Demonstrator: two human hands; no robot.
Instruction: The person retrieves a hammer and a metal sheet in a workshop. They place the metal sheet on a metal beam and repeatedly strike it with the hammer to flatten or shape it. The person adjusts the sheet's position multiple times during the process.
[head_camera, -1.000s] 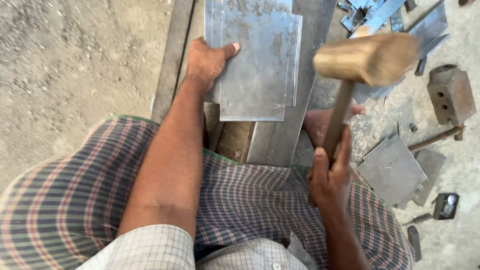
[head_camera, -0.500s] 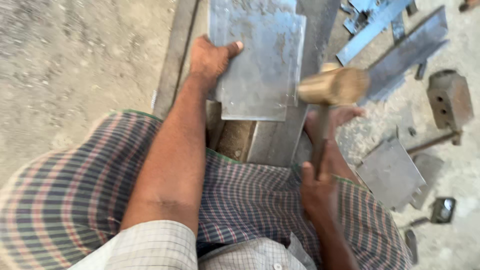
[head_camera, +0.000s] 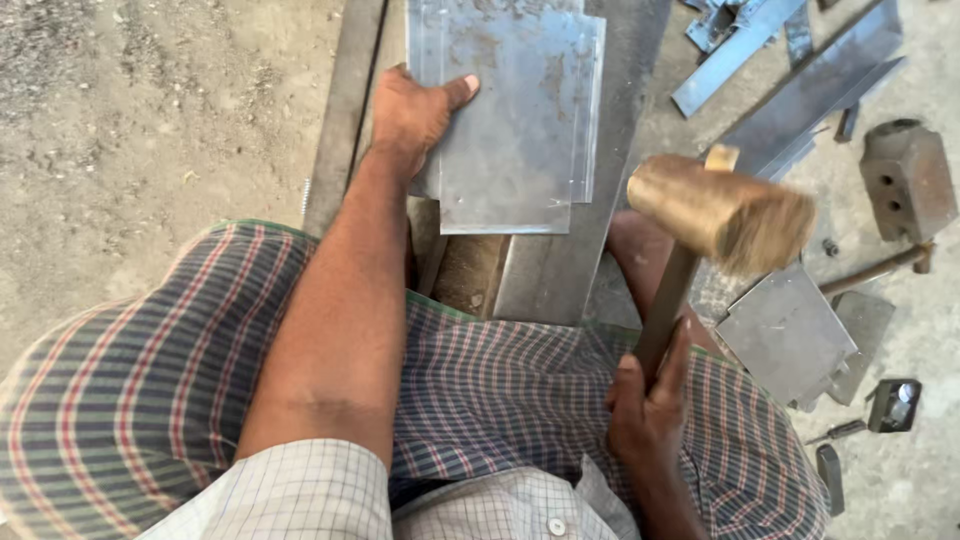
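My left hand presses flat on the left edge of a stack of thin grey metal sheets, thumb lying across the top sheet. The sheets rest on a long steel beam that runs away from me between my knees. My right hand grips the dark handle of a wooden mallet. Its thick tan head is raised and blurred, off the right side of the sheets and above my right knee.
Checked cloth covers my lap. Bare concrete floor lies to the left. On the right are loose metal plates, long steel strips, a rusty block with holes, a rod and small tools.
The mallet head came down to the right edge of the sheets half a second ago and has since lifted back up and to the right. My left hand has stayed on the sheets.
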